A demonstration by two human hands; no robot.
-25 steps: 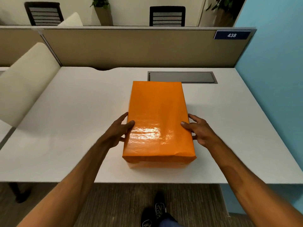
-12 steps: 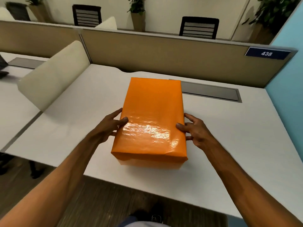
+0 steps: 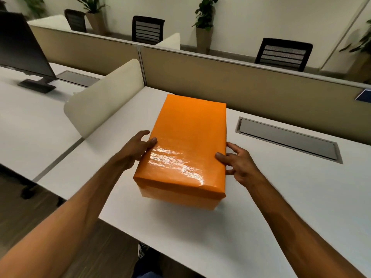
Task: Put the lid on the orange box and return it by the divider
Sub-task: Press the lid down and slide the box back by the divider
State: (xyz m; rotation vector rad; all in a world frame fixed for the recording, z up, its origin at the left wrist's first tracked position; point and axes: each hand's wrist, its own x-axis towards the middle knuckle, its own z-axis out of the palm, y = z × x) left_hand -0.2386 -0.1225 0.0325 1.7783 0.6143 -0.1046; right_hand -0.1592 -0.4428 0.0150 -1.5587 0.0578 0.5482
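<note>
Head view: left hand point(image 3: 136, 148) and right hand point(image 3: 239, 163) fingers clasp the lidded, unlabelled orange box point(image 3: 186, 149) on the desk point(image 3: 281, 197).

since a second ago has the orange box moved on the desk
Yes. The orange box has slid left and away along the desk, off the grey cable hatch toward the cream side divider.

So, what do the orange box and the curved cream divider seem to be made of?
The orange box looks like cardboard under glossy orange paper or film: bright glare streaks and a crease near the front corner suggest a thin shiny wrap. The cream divider looks matte, perhaps felt or fabric over a stiff board; it shows no shine, but the surface is too blurred to be sure.
</note>
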